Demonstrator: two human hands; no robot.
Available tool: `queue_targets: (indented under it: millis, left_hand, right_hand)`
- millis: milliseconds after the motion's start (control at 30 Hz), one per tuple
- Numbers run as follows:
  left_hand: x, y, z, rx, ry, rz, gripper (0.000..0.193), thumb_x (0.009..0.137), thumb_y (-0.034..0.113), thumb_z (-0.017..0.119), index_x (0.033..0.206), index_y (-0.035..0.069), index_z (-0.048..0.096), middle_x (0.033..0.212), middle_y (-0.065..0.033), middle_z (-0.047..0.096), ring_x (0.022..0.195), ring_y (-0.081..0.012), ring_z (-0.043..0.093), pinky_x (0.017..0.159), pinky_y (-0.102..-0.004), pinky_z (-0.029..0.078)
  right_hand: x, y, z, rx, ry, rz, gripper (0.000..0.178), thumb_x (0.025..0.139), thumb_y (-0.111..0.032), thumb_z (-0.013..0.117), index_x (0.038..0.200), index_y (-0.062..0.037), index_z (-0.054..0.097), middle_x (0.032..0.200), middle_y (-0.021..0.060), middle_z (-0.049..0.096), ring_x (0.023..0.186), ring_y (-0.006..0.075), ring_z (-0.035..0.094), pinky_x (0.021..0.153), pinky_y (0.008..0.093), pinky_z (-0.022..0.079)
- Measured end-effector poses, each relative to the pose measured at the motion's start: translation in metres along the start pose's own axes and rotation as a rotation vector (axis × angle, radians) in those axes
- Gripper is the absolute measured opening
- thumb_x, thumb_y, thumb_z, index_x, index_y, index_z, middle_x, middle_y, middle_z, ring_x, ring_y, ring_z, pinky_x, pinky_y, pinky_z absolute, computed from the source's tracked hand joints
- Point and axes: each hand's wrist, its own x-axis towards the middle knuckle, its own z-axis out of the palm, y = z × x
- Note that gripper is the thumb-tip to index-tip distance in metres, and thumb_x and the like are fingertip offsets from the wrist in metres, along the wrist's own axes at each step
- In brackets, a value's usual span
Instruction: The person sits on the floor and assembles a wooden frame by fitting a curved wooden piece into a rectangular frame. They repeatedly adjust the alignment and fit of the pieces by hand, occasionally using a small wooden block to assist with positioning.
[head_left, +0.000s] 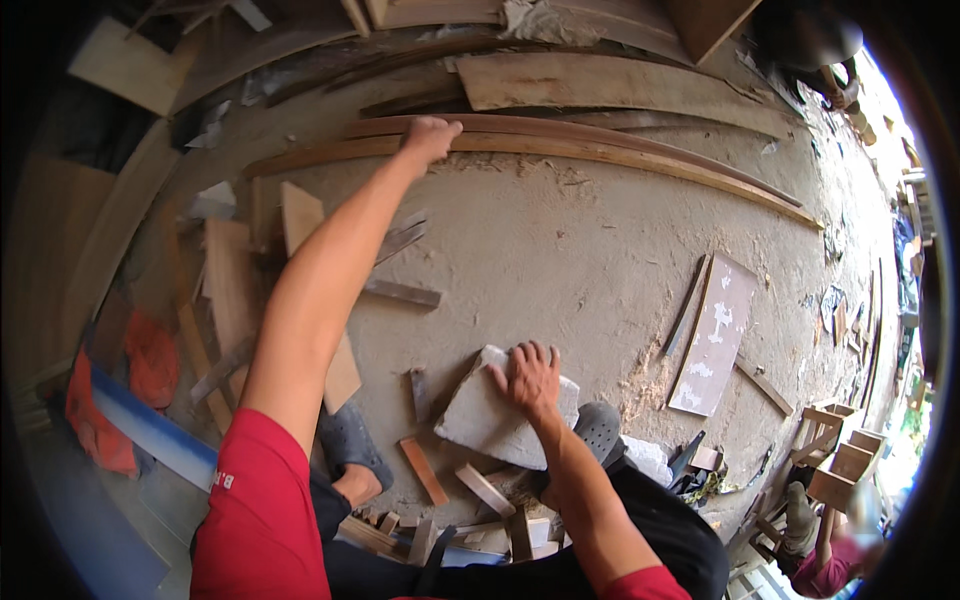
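My left hand [430, 140] reaches far forward, fingers curled closed over the near end portion of a long reddish-brown wooden strip [590, 130]. Beside that strip, on its near side, lies a long paler wooden strip [650, 163]. My right hand [530, 380] rests with fingers spread on top of a rough whitish block [480, 420], which sits on the ground between my feet. A small dark wood offcut [419, 395] lies just left of the block.
Boards [235, 290] and offcuts clutter the left side. A wide pale plank [600, 85] lies beyond the long strips. On the right is a panel with peeling paint [715, 335]. A person [835, 565] in a red top is at lower right, near small wooden boxes [845, 465].
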Motion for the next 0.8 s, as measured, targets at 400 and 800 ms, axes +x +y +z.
queue_targets:
  millis: [400, 800]
  left_hand:
    - [0.17, 0.006, 0.081, 0.481, 0.252, -0.102, 0.08, 0.077, 0.064, 0.059, 0.117, -0.006, 0.057, 0.118, -0.0244, 0.059, 0.11, -0.0336, 0.058, 0.09, -0.0413, 0.046]
    - [0.168, -0.003, 0.101, 0.235, 0.301, -0.205, 0.08, 0.073, 0.06, 0.068, 0.122, -0.003, 0.056, 0.125, -0.018, 0.056, 0.114, -0.0277, 0.055, 0.094, -0.0376, 0.045]
  right_hand:
    - [0.009, 0.013, -0.001, 0.036, 0.006, 0.004, 0.053, 0.086, -0.055, 0.053, 0.104, -0.0062, 0.061, 0.109, 0.0101, 0.062, 0.113, 0.0245, 0.053, 0.101, 0.0479, 0.033]
    - [0.01, 0.014, -0.005, 0.06, -0.038, 0.005, 0.049, 0.084, -0.052, 0.056, 0.105, -0.0075, 0.061, 0.101, 0.0083, 0.063, 0.102, 0.0231, 0.057, 0.095, 0.042, 0.037]
